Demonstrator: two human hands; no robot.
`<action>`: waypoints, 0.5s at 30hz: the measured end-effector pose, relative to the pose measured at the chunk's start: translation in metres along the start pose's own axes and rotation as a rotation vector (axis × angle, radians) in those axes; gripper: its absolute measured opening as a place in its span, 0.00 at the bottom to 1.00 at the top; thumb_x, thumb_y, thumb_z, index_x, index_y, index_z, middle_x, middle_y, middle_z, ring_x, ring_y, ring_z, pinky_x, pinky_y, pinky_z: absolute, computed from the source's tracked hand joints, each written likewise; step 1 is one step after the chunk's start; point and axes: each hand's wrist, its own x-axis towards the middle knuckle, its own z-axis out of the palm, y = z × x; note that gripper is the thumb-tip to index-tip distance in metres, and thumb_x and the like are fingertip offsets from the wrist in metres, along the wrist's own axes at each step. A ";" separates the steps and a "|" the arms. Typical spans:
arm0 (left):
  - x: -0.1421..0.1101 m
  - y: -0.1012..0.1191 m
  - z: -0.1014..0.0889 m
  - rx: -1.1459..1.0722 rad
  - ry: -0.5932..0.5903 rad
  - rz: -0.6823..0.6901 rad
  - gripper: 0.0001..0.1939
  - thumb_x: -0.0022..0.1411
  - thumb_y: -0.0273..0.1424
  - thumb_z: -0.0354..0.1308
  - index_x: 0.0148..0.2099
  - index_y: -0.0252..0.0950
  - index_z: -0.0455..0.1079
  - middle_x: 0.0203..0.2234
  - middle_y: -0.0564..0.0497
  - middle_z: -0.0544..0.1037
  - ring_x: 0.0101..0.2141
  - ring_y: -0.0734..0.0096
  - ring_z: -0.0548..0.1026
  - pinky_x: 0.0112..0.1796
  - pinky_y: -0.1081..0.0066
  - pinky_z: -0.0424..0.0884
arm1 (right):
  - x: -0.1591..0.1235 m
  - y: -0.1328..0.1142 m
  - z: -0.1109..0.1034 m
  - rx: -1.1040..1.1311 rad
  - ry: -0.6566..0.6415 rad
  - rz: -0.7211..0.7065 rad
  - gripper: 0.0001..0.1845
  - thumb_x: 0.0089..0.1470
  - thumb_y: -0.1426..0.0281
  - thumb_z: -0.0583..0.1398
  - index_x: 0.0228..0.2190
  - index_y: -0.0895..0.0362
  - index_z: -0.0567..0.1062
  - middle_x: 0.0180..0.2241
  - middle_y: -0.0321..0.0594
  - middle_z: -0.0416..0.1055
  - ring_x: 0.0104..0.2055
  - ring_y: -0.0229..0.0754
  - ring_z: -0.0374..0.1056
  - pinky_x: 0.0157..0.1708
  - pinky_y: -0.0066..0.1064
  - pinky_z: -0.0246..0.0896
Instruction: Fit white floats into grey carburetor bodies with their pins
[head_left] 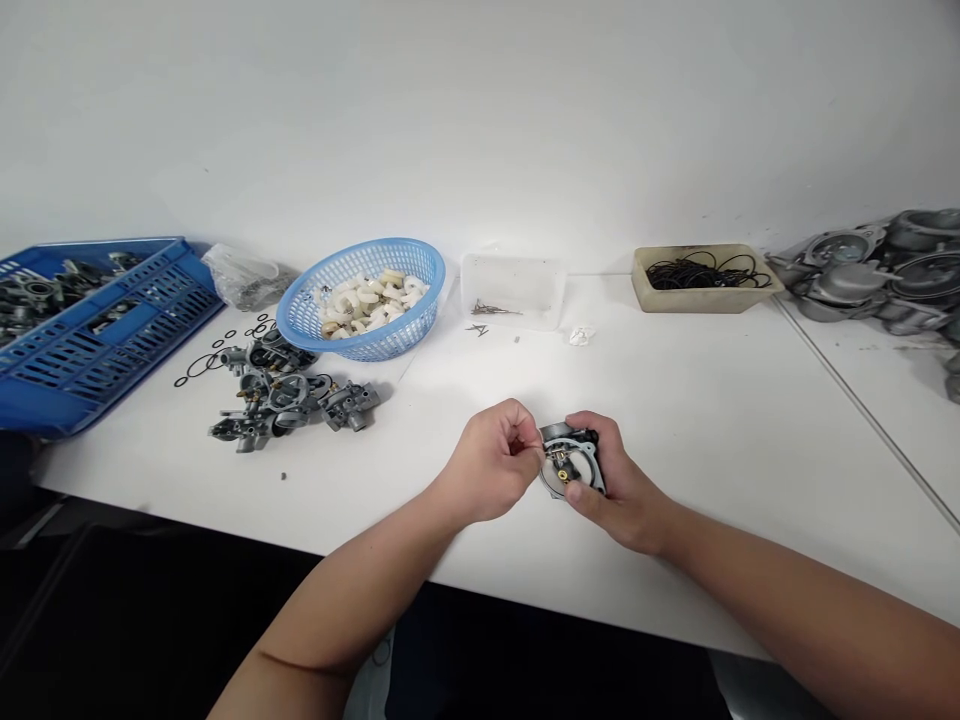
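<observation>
Head view: round basket (386, 346) holds white parts (373, 303); hands (495, 465) (626, 500) at carburetor (568, 472).

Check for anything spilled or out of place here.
A few thin pieces lie outside the translucent box holding similar ones, and a small dark piece sits alone on the table near its front edge, so both look stray.

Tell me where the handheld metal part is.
In the head view, the metal part is right of and below centre, over the white table, gripped by the right hand, with the left hand at its left edge.
</observation>
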 end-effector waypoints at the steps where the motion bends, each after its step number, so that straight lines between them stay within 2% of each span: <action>1: 0.000 0.001 0.000 -0.001 0.000 -0.002 0.08 0.50 0.21 0.56 0.30 0.37 0.60 0.21 0.58 0.66 0.20 0.81 0.60 0.21 0.77 0.55 | 0.000 0.000 0.000 -0.024 0.012 -0.009 0.27 0.62 0.57 0.53 0.54 0.47 0.44 0.34 0.37 0.61 0.30 0.39 0.58 0.30 0.35 0.59; 4: 0.000 0.002 0.004 0.024 0.039 0.009 0.08 0.51 0.21 0.56 0.31 0.37 0.61 0.20 0.59 0.66 0.20 0.81 0.60 0.21 0.77 0.56 | 0.002 0.001 0.002 -0.103 0.061 -0.049 0.28 0.61 0.58 0.54 0.55 0.47 0.44 0.34 0.37 0.62 0.30 0.40 0.60 0.30 0.36 0.60; 10: -0.001 -0.003 0.019 0.006 0.252 0.021 0.06 0.54 0.26 0.58 0.31 0.37 0.62 0.23 0.56 0.71 0.23 0.78 0.67 0.27 0.75 0.64 | 0.003 0.005 0.005 -0.229 0.238 -0.115 0.29 0.59 0.60 0.56 0.54 0.48 0.46 0.41 0.43 0.61 0.36 0.44 0.63 0.36 0.42 0.63; 15: 0.000 -0.009 0.024 0.011 0.304 0.055 0.05 0.55 0.28 0.59 0.31 0.37 0.64 0.23 0.55 0.72 0.24 0.76 0.69 0.28 0.74 0.65 | 0.004 0.006 0.007 -0.220 0.259 -0.115 0.28 0.59 0.61 0.56 0.54 0.48 0.45 0.40 0.42 0.62 0.35 0.43 0.63 0.35 0.42 0.64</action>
